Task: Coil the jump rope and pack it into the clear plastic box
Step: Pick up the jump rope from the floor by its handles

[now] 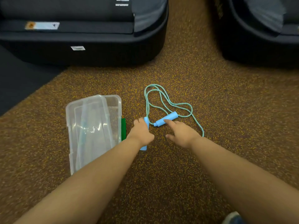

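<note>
Speckled brown floor [178,175] spreads open ahead, hemmed by two black machine bases [84,50] at the far edge; their white labels are too blurred to read. The clear box [90,126], lid ajar, lies left. The rope [163,101] sprawls loose beside it. Left hand [141,133] is closed around one blue handle [146,122]; right hand [181,135], fingers spread, touches the other handle [166,120].

Speckled brown floor [178,167] carries a clear plastic box [90,131] with green latch [123,129], a loosely looped jump rope [168,102], and two dark bins [84,46], apparently storage.
</note>
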The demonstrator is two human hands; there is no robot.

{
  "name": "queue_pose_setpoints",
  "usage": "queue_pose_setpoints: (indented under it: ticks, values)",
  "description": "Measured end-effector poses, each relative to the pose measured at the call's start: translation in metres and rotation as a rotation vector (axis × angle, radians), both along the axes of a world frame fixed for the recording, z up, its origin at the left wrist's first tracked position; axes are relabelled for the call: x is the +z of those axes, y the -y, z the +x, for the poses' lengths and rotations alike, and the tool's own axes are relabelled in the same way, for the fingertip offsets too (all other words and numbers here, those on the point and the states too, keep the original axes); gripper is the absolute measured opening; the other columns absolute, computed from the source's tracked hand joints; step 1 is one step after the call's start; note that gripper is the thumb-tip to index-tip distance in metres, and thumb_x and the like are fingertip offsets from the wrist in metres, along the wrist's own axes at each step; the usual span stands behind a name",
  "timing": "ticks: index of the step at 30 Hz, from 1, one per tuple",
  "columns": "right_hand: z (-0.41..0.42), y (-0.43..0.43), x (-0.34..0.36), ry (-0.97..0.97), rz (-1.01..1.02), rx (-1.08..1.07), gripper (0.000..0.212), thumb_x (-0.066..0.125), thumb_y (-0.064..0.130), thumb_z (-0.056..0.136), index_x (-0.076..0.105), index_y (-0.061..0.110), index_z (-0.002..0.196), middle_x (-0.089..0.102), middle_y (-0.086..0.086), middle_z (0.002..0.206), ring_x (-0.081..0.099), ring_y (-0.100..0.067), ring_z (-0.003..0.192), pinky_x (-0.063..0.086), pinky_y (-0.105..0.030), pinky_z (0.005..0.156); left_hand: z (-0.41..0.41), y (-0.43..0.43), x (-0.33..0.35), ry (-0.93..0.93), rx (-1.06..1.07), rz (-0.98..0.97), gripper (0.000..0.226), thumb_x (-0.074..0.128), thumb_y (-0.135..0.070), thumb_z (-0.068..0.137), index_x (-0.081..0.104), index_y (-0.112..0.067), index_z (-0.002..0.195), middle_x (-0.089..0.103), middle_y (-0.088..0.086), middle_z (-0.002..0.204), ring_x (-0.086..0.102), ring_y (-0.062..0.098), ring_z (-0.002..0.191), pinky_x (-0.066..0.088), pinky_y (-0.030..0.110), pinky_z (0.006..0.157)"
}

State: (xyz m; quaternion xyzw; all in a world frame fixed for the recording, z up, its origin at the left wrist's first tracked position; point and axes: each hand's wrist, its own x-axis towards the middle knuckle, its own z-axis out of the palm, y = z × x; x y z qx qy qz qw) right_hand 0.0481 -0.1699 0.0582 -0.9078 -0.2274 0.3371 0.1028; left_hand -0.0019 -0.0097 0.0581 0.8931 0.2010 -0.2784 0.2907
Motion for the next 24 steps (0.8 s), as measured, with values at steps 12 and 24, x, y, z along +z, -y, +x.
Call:
queue_pose_setpoints:
  ticks: [12,24]
  values:
    - [-0.001,-0.016,0.09,0.175,0.21,0.022,0.073,0.058,0.023,0.091,0.014,0.026,0.149,0.03,-0.008,0.152,0.032,-0.028,0.138,0.034,-0.044,0.109,-0.009,-0.01,0.102,0.108,-0.065,-0.084,0.054,0.058,-0.011,0.082,0.034,-0.002,0.13,0.039,0.019,0.127,0.047,0.034,0.112,0.037,0.033,0.079]
    - [-0.005,-0.033,0.213,0.417,0.414,0.055,0.028,0.055,0.015,0.087,0.049,0.011,0.114,0.055,-0.009,0.118,0.05,-0.027,0.114,0.042,-0.04,0.095,-0.03,-0.016,0.245,0.252,0.0,-0.509,0.057,0.065,0.001,0.08,0.043,-0.014,0.13,0.054,0.012,0.119,0.056,0.026,0.108,0.05,0.038,0.085]
